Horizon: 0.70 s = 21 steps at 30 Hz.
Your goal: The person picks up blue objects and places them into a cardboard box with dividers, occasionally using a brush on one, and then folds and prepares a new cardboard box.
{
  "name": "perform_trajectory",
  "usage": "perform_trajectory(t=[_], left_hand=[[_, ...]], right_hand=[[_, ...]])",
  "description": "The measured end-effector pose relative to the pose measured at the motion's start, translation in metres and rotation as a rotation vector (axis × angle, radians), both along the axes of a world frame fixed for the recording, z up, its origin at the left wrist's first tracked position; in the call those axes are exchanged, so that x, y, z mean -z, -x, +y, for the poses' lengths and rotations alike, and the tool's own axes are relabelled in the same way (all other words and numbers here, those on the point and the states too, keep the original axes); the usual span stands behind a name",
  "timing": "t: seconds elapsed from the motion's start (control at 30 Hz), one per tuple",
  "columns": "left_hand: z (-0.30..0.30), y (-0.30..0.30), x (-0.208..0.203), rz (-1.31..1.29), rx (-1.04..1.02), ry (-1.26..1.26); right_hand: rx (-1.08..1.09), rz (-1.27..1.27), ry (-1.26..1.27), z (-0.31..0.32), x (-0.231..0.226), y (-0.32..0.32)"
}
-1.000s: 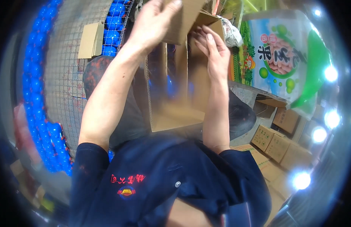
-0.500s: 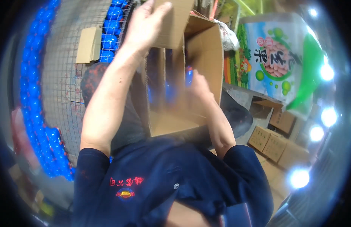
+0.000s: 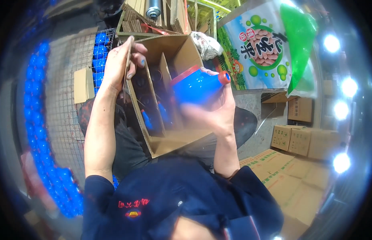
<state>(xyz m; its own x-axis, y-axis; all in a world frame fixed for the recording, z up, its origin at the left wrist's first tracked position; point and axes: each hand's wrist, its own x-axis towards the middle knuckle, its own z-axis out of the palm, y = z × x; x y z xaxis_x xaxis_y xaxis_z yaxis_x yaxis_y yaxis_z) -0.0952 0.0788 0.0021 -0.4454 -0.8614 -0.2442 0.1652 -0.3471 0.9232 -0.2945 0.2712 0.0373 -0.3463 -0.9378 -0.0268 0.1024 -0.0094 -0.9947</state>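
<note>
My right hand (image 3: 220,116) grips a glossy blue vessel-shaped part (image 3: 198,88) with a wide red rim at one end and a short red neck at the other. It is held tilted above the right side of an open cardboard box (image 3: 186,141), partly blurred. Cardboard dividers (image 3: 156,96) split the box, and several blue pieces (image 3: 147,119) stand in its left compartments. My left hand (image 3: 121,66) is closed on a thin cardboard sheet (image 3: 127,66), seen edge-on, at the box's left side. Whether the sheet joins the box I cannot tell.
Long rows of blue parts (image 3: 38,116) line wire mesh (image 3: 66,132) on the left, with a cardboard piece (image 3: 84,85) on it. Folded cardboard (image 3: 136,20) and a grey cylinder (image 3: 153,9) stand beyond the box. A printed sack (image 3: 270,48) and stacked cartons (image 3: 300,140) are at right.
My right hand has lifted out of the box with the blue part now plainly in view. My left hand has moved left and nearer, and its cardboard has turned edge-on.
</note>
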Motion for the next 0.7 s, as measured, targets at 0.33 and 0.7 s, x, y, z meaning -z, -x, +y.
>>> perform_trajectory(t=[0.33, 0.7], left_hand=[[-0.002, -0.003, 0.005, 0.006, 0.036, -0.014], [0.023, 0.000, -0.018, 0.026, 0.503, 0.160]], right_hand=[[0.093, 0.751, 0.301, -0.001, -0.006, -0.008], [0.110, 0.697, 0.417, -0.013, 0.012, -0.003]])
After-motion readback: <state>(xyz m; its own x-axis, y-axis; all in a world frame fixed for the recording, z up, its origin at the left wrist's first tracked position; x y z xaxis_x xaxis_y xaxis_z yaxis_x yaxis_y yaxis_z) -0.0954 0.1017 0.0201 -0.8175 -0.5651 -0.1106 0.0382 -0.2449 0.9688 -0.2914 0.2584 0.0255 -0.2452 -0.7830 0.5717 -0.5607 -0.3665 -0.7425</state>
